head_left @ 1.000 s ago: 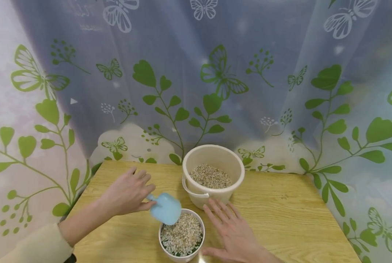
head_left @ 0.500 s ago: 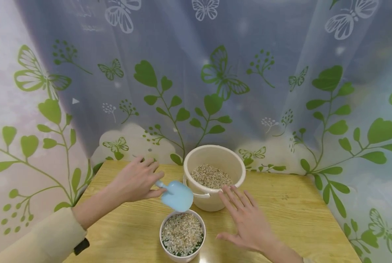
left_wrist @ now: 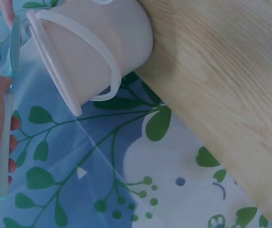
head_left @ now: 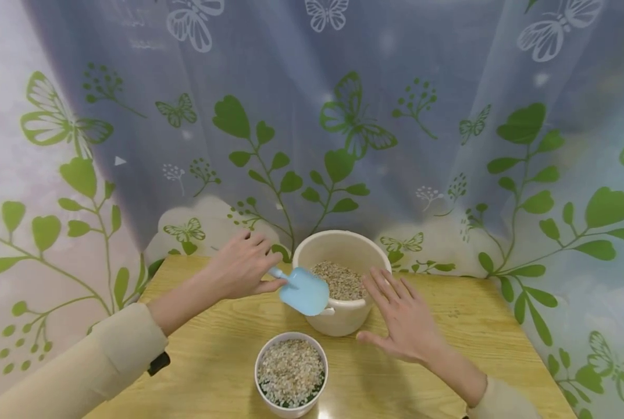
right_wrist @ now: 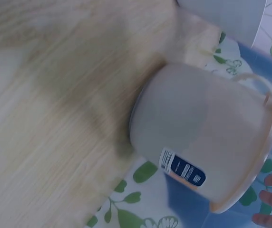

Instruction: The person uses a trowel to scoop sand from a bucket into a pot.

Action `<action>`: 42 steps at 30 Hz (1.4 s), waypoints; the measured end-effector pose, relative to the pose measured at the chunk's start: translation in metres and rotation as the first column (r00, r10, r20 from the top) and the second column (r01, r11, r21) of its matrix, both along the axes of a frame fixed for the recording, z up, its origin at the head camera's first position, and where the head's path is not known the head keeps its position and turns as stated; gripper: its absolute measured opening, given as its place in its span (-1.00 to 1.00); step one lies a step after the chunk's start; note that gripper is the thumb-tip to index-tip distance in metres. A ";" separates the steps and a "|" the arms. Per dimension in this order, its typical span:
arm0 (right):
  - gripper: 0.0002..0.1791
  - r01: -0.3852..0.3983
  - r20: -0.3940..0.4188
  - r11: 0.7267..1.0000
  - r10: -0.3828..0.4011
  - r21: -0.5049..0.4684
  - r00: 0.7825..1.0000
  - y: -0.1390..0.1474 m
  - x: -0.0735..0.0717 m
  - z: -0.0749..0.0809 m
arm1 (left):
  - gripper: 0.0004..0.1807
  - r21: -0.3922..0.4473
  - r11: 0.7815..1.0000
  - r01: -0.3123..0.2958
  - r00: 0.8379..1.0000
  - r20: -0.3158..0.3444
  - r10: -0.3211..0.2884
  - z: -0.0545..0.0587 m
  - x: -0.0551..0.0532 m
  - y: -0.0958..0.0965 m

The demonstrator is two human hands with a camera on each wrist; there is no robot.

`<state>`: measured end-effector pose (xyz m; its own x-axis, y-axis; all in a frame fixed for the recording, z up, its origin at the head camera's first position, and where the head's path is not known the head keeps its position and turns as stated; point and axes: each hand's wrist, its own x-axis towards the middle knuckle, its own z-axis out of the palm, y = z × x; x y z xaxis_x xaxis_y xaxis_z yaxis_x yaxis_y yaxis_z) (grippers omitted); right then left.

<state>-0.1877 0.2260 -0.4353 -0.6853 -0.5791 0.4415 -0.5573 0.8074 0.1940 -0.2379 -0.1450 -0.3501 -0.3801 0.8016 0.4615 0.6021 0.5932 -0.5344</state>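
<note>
In the head view my left hand (head_left: 243,267) grips the handle of a light blue scoop (head_left: 306,292), whose blade overlaps the near left rim of a cream bucket (head_left: 343,320). The left wrist view shows my fingers wrapped round the scoop's handle (left_wrist: 4,147). Small pale gravel (head_left: 340,280) lies inside the bucket. My right hand (head_left: 403,317), fingers straight and spread, is at the bucket's right rim. Nearer to me stands a white pot (head_left: 259,387) filled with gravel (head_left: 291,369), with some dark green showing at its inner edge.
Everything stands on a wooden table (head_left: 448,349). A curtain (head_left: 291,116) printed with butterflies and leaves hangs behind it. The bucket's white handle (left_wrist: 91,42) hangs down its side, and a label (right_wrist: 182,167) is stuck on its wall.
My left hand has carried the scoop from over the pot up and right to the bucket's rim. My right hand has moved up and right along the bucket. The pot stayed put.
</note>
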 end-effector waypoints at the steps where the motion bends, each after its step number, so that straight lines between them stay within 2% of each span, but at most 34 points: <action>1: 0.25 0.001 0.010 1.000 -0.001 0.003 1.000 0.001 -0.003 0.000 | -0.45 0.001 1.000 0.000 1.000 -0.001 0.000 0.000 -0.002 0.002; 8: 0.21 -0.008 0.103 0.999 0.005 0.034 0.995 0.011 -0.024 0.005 | -0.45 -0.017 0.999 -0.038 0.998 0.053 0.039 0.002 -0.020 0.013; 15: 0.22 0.005 0.123 0.998 -0.012 0.060 0.992 0.015 -0.040 0.009 | -0.41 -0.081 0.991 -0.102 0.989 0.097 0.109 0.001 -0.038 0.023; 26: 0.27 0.056 0.144 0.994 -0.069 0.095 0.987 0.024 -0.061 0.008 | -0.36 -0.144 0.977 -0.155 0.967 0.179 0.180 -0.012 -0.063 0.038; 32: 0.28 0.053 0.153 0.995 -0.065 0.083 0.986 0.029 -0.069 0.005 | -0.35 -0.173 0.971 -0.168 0.957 0.208 0.203 -0.022 -0.075 0.046; 42: 0.31 0.053 0.191 0.992 -0.074 0.111 0.979 0.032 -0.076 0.001 | -0.33 -0.240 0.959 -0.154 0.943 0.254 0.215 -0.028 -0.090 0.064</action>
